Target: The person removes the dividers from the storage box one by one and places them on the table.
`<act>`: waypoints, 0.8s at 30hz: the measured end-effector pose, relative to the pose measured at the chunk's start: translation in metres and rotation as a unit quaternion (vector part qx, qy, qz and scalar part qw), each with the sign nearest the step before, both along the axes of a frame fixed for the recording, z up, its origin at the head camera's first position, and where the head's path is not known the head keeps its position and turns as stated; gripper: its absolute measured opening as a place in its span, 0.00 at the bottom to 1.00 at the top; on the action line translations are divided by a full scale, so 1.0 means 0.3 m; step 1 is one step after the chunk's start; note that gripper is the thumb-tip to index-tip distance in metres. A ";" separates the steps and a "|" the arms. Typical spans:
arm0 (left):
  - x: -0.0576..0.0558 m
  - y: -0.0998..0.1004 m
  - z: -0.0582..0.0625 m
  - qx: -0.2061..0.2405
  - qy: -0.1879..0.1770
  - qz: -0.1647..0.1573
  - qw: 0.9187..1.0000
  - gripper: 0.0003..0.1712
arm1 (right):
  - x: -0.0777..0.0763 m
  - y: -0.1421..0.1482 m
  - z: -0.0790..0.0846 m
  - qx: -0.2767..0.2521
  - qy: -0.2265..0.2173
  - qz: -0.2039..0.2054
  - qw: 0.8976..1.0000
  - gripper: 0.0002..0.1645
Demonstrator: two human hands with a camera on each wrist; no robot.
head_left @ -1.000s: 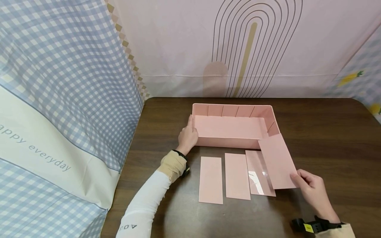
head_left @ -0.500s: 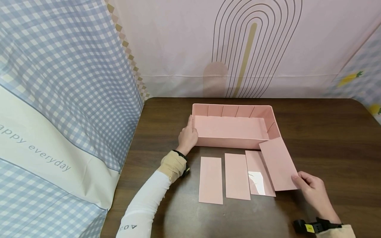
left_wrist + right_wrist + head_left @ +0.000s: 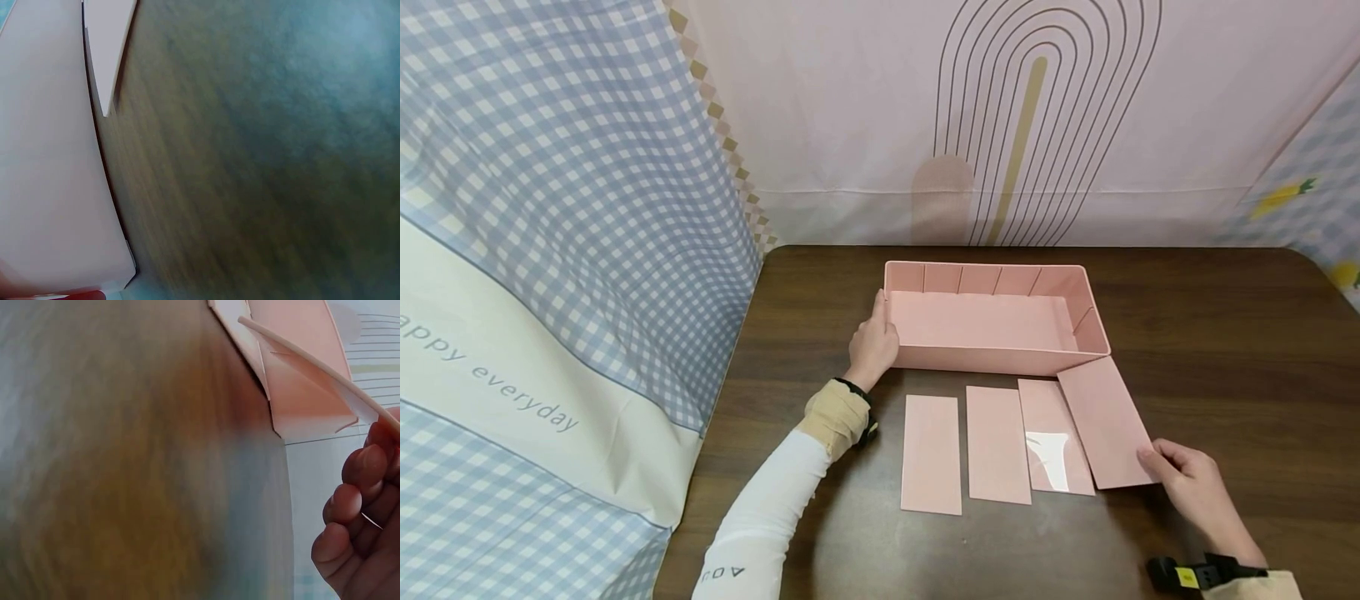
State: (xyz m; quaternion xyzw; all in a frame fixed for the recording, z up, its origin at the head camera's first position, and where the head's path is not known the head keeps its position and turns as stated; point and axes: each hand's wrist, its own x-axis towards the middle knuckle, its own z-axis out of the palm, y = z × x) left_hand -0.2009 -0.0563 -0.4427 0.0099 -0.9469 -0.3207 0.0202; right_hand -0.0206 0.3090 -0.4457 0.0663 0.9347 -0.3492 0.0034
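Observation:
A pink rectangular box [image 3: 992, 360] with slots along its inner back wall lies open-topped on the brown table. My left hand [image 3: 874, 343] rests against the box's left end, its index finger straight along the wall. At the right, my right hand [image 3: 1197, 483] pinches a flat pink divider panel [image 3: 1108, 421] at its near right corner, thumb on top. That divider is off the table in the right wrist view, seen nearly edge-on. Its far end comes close to the box's front right corner; whether they touch I cannot tell. The right hand's other fingers [image 3: 350, 506] are curled below.
Several more pink dividers lie in front of the box: a left one [image 3: 931, 454], a middle one [image 3: 998, 444] and a shiny one [image 3: 1047, 417] partly beside the held panel. A checked cloth [image 3: 587, 208] hangs at the left, a pale curtain [image 3: 835, 100] behind the table [image 3: 1210, 350].
My right hand has drawn the divider slightly toward me and to the right, so its far end no longer overlaps the box's front right corner. The left hand and box have stayed put.

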 end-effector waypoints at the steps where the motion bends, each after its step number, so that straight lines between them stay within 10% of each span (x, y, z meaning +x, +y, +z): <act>1: 0.000 0.000 0.000 -0.001 0.001 0.000 1.000 0.32 | 0.001 0.002 -0.002 0.001 -0.003 0.001 1.000 0.19; 24: -0.001 -0.001 -0.003 0.009 -0.002 -0.005 1.000 0.32 | 0.001 0.042 0.000 0.032 -0.077 0.002 0.997 0.21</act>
